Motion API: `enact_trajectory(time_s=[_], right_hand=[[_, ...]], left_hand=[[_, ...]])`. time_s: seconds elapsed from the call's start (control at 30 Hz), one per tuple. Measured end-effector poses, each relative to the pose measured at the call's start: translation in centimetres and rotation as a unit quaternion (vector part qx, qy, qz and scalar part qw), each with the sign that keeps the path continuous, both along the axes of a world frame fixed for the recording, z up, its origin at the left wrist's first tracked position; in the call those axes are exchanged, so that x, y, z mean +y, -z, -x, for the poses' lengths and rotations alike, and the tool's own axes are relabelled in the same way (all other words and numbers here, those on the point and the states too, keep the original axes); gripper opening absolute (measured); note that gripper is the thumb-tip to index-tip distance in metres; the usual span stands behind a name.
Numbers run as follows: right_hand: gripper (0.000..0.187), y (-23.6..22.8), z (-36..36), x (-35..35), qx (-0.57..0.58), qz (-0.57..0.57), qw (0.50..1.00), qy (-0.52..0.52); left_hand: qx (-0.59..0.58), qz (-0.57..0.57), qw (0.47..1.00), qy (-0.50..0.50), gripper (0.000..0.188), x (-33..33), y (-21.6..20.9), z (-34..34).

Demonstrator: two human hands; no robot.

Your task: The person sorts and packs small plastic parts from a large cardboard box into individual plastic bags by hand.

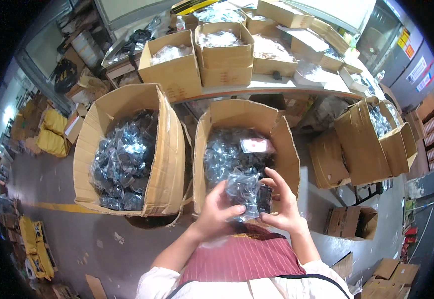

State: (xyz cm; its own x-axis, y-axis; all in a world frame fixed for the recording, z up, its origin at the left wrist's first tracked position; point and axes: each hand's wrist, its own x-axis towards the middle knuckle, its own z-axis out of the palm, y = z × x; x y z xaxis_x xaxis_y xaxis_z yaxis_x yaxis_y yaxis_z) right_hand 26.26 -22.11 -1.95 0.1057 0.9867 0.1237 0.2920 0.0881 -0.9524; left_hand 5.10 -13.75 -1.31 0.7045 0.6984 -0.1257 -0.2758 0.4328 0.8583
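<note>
Grey floor (107, 251) surrounds us, and across its far side runs a long counter (276, 83), crowded with open boxes that hold clear plastic packets. Between us and that counter stand two big cardboard cartons, hiding much of the space beneath it: the left carton (169, 159) is heaped with dark items in shiny clear bags, and the middle carton (287, 149), directly before us, holds more of the same. Well to our right, tall brown cartons (364, 149) stand together, one with bagged items showing at its top. Yellow sacks (53, 127) lie far off to our left, and a smaller open box (345, 222) rests on the floor at our right. Our forearms reach up past a maroon striped cloth (242, 261), and our hands cover part of the middle carton's near side. At that near edge, our left hand (217, 208) grips a clear pouch (242, 192), thumb across its front. Our right hand (282, 204) curls around a dark piece (265, 198) against the pouch's right side, forefinger raised; whether the two are separate, we cannot tell. Beyond them, a pinkish-white packet (255, 145) lies atop the middle carton's heap.
</note>
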Motion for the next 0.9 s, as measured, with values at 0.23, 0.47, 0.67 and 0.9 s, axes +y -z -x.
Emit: enact_trajectory(time_s=[0.23,0.47,0.67,0.9], right_hand=[[0.096,-0.3,-0.7,-0.5,0.127,0.049,0.986,-0.095],[0.096,-0.3,-0.7,0.5,-0.002,-0.016,0.992,-0.127],[0.095,0.6,-0.3,0.1,0.14,0.072,0.983,-0.095],[0.094,2.2,-0.6,0.2,0.23,0.103,0.964,-0.084]], left_hand=[[-0.009,0.073,0.997,-0.006,0.066,-0.2,1.4,0.5],[-0.141,0.293,0.946,0.017,0.066,0.1,2.9,1.0],[-0.231,0.382,0.894,0.03,0.078,0.2,3.1,1.3],[-0.419,0.396,0.817,0.033,0.083,2.4,1.1,2.7]])
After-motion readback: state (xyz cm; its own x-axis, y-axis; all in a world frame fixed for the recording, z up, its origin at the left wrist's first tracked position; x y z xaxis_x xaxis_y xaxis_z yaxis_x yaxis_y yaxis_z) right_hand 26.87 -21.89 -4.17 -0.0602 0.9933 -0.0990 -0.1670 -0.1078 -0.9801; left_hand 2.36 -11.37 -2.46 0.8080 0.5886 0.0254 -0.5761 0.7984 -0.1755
